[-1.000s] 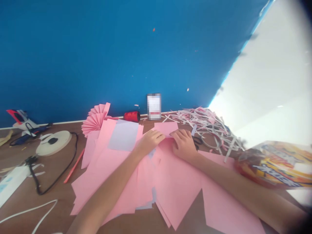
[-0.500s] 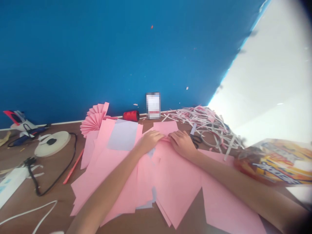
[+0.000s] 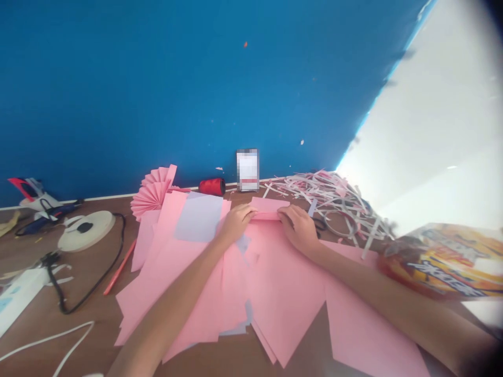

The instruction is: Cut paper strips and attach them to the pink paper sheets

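Note:
A pink paper sheet (image 3: 270,205) with a narrow folded strip along its near side lies between my hands, on top of other pink sheets. My left hand (image 3: 237,224) has its fingers closed on the left end of the fold. At the right end, my right hand (image 3: 299,226) grips the same fold, fingers bent. Under my wrists spread several loose pink sheets (image 3: 288,293), with a lilac sheet (image 3: 198,217) among them at the left. The fingertips' undersides are hidden.
A pink pleated paper fan (image 3: 151,192), a red thread spool (image 3: 211,186) and an upright phone (image 3: 248,170) stand by the blue wall. Shredded paper strips (image 3: 326,188) and black-handled scissors (image 3: 320,225) lie right. Leftward are a red pen (image 3: 120,268), a ribbon roll (image 3: 86,231) and cables.
My hands have moved apart along the fold, the left one leftward and the right one rightward. More of the folded strip now shows between them.

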`<action>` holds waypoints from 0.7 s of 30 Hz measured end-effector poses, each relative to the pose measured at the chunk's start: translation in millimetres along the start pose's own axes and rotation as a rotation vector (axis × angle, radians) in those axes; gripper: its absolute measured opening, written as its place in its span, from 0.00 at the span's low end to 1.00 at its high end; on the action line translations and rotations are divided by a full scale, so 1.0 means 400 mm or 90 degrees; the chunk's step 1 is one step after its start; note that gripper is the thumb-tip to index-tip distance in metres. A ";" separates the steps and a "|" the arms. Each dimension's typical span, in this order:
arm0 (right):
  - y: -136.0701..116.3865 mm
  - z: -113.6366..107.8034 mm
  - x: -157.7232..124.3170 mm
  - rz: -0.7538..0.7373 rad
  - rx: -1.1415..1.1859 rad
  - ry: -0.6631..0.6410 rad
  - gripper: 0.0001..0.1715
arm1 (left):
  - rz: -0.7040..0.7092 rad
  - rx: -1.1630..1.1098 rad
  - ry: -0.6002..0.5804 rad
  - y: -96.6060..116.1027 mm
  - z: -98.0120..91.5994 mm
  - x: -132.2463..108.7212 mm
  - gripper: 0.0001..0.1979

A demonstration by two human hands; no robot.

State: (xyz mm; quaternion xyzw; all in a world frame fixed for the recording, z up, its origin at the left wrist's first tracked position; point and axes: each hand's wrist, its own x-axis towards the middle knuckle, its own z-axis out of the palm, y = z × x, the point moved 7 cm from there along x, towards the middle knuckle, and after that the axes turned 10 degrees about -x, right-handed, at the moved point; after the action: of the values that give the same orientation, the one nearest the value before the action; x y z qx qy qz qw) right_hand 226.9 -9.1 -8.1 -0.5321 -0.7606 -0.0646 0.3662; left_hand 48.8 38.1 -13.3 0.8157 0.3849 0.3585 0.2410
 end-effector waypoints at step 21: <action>0.057 -0.010 0.001 0.146 0.108 0.056 0.11 | -0.010 -0.027 0.005 -0.017 0.005 0.002 0.09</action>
State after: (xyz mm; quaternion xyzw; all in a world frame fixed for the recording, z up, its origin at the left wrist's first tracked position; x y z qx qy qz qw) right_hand 248.4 -1.0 -11.4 -0.5794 -0.6805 0.0190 0.4482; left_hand 47.6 42.7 -18.7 0.8060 0.3843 0.3681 0.2593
